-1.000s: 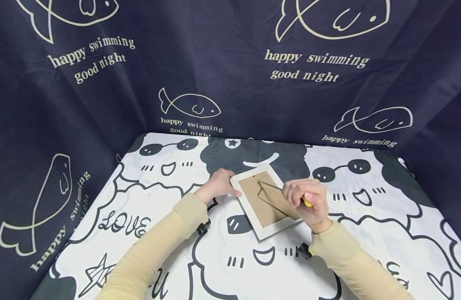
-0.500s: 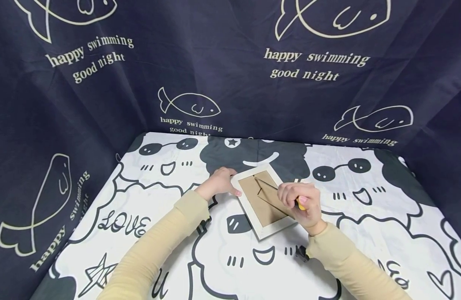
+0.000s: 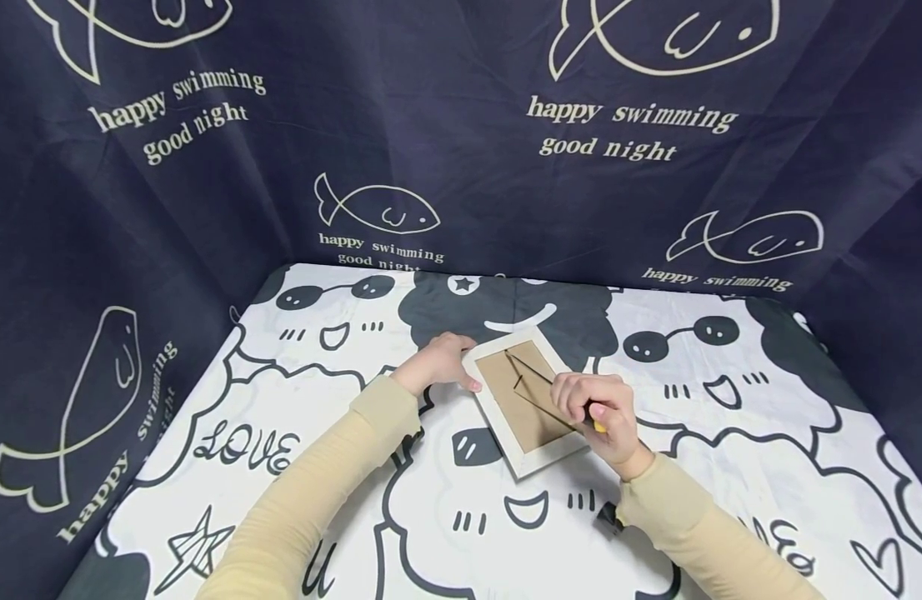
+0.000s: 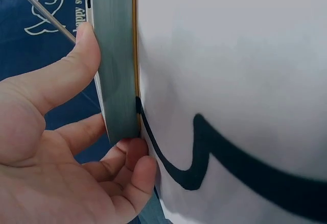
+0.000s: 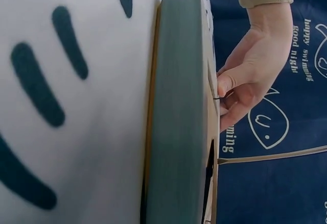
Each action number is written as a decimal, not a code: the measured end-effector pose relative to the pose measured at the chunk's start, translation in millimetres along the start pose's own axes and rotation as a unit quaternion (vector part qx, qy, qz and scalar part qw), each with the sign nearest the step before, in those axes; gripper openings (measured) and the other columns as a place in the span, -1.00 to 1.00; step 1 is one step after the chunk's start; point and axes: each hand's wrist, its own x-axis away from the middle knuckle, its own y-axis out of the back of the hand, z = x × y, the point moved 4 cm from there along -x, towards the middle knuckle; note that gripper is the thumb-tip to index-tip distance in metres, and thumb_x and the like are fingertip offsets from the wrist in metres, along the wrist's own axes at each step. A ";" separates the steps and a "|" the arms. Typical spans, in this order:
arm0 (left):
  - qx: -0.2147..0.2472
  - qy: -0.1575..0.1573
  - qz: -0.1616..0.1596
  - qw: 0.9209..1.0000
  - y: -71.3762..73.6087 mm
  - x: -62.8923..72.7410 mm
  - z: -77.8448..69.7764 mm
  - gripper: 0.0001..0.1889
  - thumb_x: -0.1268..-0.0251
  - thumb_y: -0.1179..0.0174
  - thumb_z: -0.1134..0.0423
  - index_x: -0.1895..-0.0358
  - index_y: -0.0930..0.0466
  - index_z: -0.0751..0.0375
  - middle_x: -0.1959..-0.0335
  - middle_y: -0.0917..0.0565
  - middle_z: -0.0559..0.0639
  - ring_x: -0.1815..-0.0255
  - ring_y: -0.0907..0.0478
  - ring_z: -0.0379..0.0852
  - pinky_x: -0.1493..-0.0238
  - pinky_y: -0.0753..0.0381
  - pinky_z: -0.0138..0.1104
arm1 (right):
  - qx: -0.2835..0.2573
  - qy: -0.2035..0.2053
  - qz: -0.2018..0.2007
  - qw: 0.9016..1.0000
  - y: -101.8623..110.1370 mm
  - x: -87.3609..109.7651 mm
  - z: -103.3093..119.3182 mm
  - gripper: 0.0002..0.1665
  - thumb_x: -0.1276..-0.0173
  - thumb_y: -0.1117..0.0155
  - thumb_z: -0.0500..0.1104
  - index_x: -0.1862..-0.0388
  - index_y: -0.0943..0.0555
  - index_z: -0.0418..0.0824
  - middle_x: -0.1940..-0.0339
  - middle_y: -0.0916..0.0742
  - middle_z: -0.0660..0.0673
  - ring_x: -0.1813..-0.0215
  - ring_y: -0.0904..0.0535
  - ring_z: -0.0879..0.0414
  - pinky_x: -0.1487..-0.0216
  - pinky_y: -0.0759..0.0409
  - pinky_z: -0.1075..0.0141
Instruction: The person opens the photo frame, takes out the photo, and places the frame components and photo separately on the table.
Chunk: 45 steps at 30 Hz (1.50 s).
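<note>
A white picture frame (image 3: pixel 496 417) lies on the table, its brown backing board (image 3: pixel 539 429) facing up. My left hand (image 3: pixel 442 362) grips the frame's upper left corner. In the left wrist view the left thumb (image 4: pixel 88 50) presses the back face, and curled fingers reach around the frame's lower edge. My right hand (image 3: pixel 599 412) grips a yellow-and-black handle (image 3: pixel 599 425), apparently a screwdriver's. Its thin metal shaft (image 3: pixel 532 369) crosses the backing, and its tip is near the top inner edge. Whether the tip touches is hard to tell. The right wrist view shows the frame's side (image 5: pixel 179 106) and that shaft (image 5: pixel 276 155).
A white tablecloth (image 3: pixel 311 400) with black cartoon drawings covers the table. Dark blue curtains (image 3: pixel 483 167) with fish prints hang behind and at both sides. A small black wrist device (image 3: pixel 609 517) sits under the right cuff.
My right hand has moved left and slightly nearer me, and the shaft's tip has shifted up and left toward the top inner edge. The left hand and frame stay nearly still.
</note>
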 end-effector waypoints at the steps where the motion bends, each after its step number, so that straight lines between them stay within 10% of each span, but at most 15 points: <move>1: -0.003 -0.001 0.003 1.000 0.2 -0.2 -0.2 -0.17 0.14 -0.50 0.04 -0.29 -0.39 0.20 -0.27 -0.44 0.16 -0.31 -0.31 0.14 -0.29 -0.33 -0.06 | 0.000 -0.003 0.004 1.000 -0.1 0.7 -0.2 -0.69 -0.14 0.28 -0.37 0.77 -0.22 -0.33 0.76 -0.35 -0.12 0.65 -0.27 0.03 0.53 -0.28 0.29; 13: -0.023 -0.042 0.019 0.999 -0.6 -0.3 -4.8 -0.14 0.10 -0.46 0.05 -0.33 -0.32 0.31 -0.25 -0.40 0.16 -0.33 -0.29 0.10 -0.32 -0.30 -0.16 | 0.057 -0.006 0.080 0.995 -8.4 5.6 -4.0 -0.57 -0.36 0.22 -0.22 0.74 -0.29 -0.22 0.78 -0.40 -0.08 0.67 -0.33 0.13 0.55 -0.33 0.40; 29: -0.049 -0.041 0.026 0.998 1.0 -2.5 -4.8 -0.13 0.09 -0.47 0.07 -0.34 -0.30 0.33 -0.27 -0.38 0.17 -0.34 -0.26 0.13 -0.37 -0.23 -0.18 | -0.076 -0.052 -0.045 0.995 28.6 -20.8 -24.5 -0.57 -0.27 0.32 -0.22 0.81 -0.14 -0.24 0.84 -0.24 -0.05 0.75 -0.15 0.14 0.69 -0.15 0.35; 45: -0.047 -0.028 0.036 0.998 2.5 -1.3 -9.3 -0.12 0.08 -0.46 0.09 -0.35 -0.28 0.32 -0.30 -0.36 0.17 -0.35 -0.24 0.12 -0.37 -0.22 -0.16 | -0.149 -0.231 -0.120 0.954 51.9 -74.9 -80.3 -0.51 -0.25 0.15 -0.08 0.80 -0.05 -0.25 0.87 -0.15 -0.05 0.81 0.02 0.15 0.81 0.14 0.32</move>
